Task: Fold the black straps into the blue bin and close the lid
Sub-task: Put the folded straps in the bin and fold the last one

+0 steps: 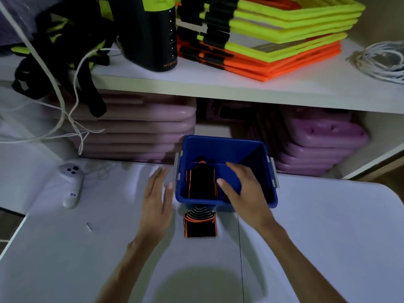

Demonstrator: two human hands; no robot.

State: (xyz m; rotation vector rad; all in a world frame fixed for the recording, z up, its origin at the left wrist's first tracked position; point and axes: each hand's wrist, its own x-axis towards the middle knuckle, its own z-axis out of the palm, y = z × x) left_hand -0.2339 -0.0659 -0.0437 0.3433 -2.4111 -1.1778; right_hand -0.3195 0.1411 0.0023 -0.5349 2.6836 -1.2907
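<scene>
The blue bin (227, 147) stands open on the white table, just in front of the lower shelf. A black strap with orange edging (202, 182) lies folded inside it on the left. A second black strap with orange edging (200, 226) lies on the table right in front of the bin. My right hand (242, 186) reaches over the bin's front rim with fingers spread, holding nothing. My left hand (158, 193) hovers flat and open beside the bin's left wall, near its grey latch. No lid is in view.
A white handheld controller (71, 184) lies on the table at left. Stacked pink pads (140, 127) fill the shelf behind the bin. Above are orange and yellow frames (273, 40), a dark bottle (150, 33), black straps with white cords (63, 62), a coiled cable (382, 60).
</scene>
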